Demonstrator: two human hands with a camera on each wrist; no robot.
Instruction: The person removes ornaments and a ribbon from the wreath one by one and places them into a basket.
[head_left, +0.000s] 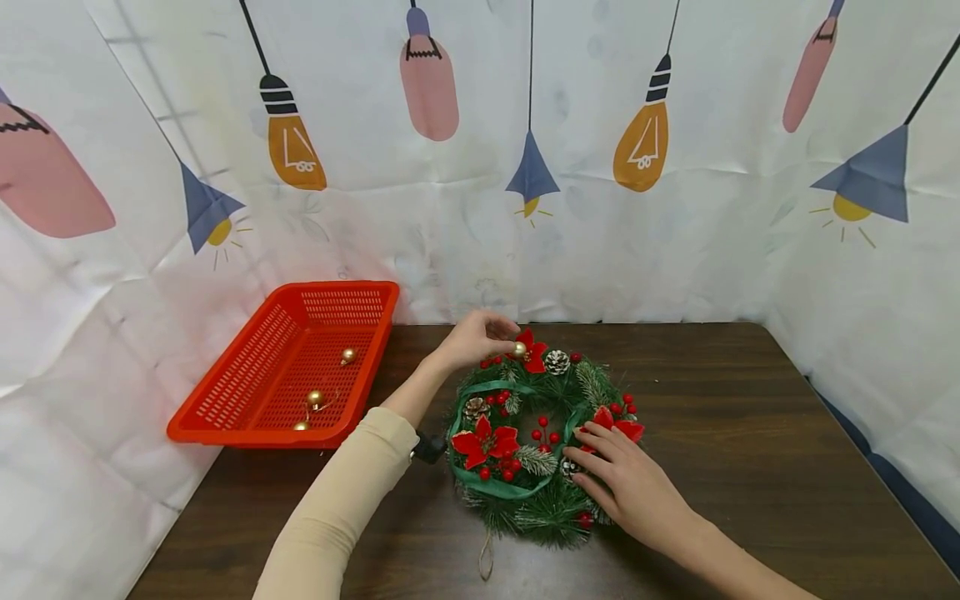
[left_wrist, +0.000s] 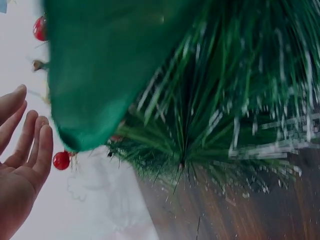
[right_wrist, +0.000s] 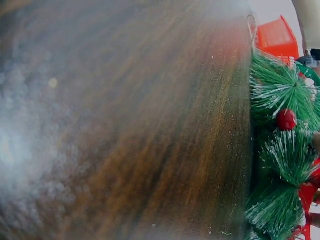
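Note:
A green Christmas wreath lies on the table, with red poinsettias, pine cones, red berries and a green ribbon. At its far side my left hand pinches a small gold ball ornament, right by the far poinsettia. My left hand also shows at the edge of the left wrist view, beside the ribbon. My right hand rests on the wreath's right side, fingers spread and fairly straight over the right poinsettia. The right wrist view catches mostly table and wreath needles.
A red plastic basket stands at the left, holding several gold ball ornaments. A twine loop sticks out from the wreath's near side onto the wooden table. A white curtain printed with lamps hangs behind.

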